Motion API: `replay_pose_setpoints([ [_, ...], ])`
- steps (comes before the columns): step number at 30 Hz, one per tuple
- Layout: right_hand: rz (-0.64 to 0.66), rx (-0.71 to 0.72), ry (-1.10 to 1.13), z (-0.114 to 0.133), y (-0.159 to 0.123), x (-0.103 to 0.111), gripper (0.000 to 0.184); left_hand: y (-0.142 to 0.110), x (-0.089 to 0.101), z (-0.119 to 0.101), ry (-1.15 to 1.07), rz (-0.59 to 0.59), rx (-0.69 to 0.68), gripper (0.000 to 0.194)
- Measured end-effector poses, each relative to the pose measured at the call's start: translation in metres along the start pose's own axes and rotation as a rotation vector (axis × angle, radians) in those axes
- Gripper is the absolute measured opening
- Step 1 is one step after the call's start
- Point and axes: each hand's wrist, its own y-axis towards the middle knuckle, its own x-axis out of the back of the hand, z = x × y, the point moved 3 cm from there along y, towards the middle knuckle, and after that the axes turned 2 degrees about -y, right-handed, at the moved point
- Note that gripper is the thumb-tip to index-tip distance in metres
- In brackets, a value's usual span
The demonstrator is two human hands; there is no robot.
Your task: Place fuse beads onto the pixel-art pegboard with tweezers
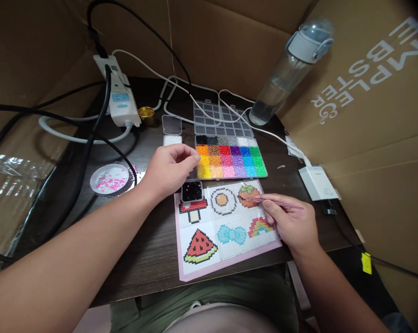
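Right hand [292, 222] grip pinching pink tweezers [274, 201], tip at strawberry pattern [248, 194], left hand [169, 169] curled, empty

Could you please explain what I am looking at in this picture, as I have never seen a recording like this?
The single picture comes from a camera worn on a person's head, looking down at their own bare hands over a dark table. The right hand holds thin pink tweezers, tip on a strawberry pattern on a clear pegboard over a sheet of pictures. The left hand hovers curled above a small box of black beads. Behind lie a tray of coloured beads, a power strip and a water bottle.
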Motion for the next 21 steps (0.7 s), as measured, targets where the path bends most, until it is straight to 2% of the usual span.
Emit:
replay_pose_setpoints([
  [21, 0.011, 0.004, -0.065, -0.0008, 0.0005, -0.0002, 0.019, -0.0003, -0.0005, -0.0011, 0.000, -0.003, -0.003, 0.012],
])
